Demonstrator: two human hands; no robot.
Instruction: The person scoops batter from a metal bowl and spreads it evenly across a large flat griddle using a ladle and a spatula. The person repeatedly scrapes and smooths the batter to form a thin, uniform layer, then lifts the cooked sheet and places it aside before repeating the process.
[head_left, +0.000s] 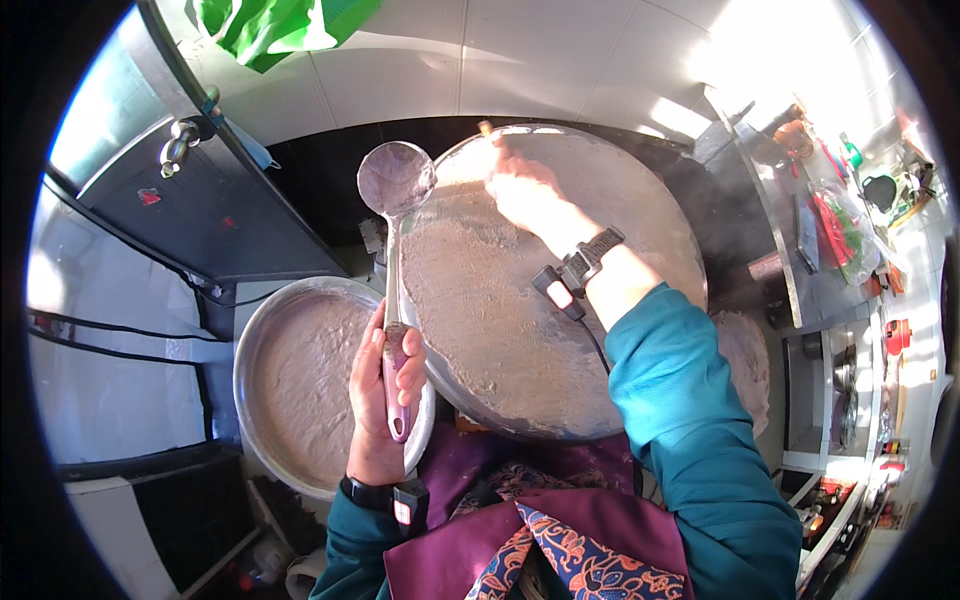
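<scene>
My left hand is closed round the purple handle of a metal ladle, whose batter-coated bowl is raised at the near left edge of a large round griddle. A thin layer of greyish-brown batter covers much of the griddle. My right hand is over the griddle's far part, its fingers closed on a small wooden tool of which only the tip shows; the rest is hidden or blurred. Below the ladle, at the left, a wide metal basin holds thick batter.
A round flatbread lies right of the griddle, partly behind my right sleeve. A dark cabinet with a metal knob stands at the left. A counter with bags and utensils is at the right, above open shelves. Steam drifts near the griddle.
</scene>
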